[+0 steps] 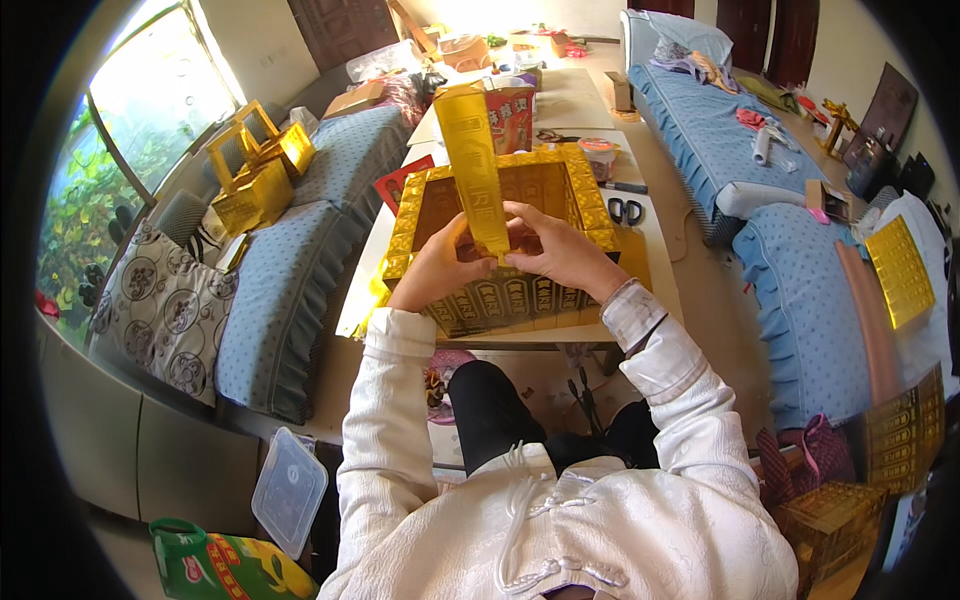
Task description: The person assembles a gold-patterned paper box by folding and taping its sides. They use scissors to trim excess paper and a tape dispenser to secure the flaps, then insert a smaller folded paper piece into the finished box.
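Note:
Between my two hands stands a long gold embossed strip (pixel 468 150), held upright by its lower end. My left hand (pixel 445 265) closes on the strip's left side, with the fingertips partly hidden behind it. From the other side my right hand (pixel 560 252) grips the same strip, its thumb and fingers near the bottom edge. Just beyond and below is a large open-topped gold box (pixel 592 205) with patterned walls and a thick rim. Both hands are over its near wall. Whether the strip touches the box I cannot tell.
The box rests on a long pale table (pixel 655 270). To its right lie black-handled scissors (pixel 625 211) and a clear tub (pixel 597 158); a red carton (pixel 512 115) stands behind. Blue-covered sofas (pixel 270 310) flank the table, gold chair-shaped pieces (pixel 258 190) on the left one. A gold sheet (pixel 900 270) is at far right.

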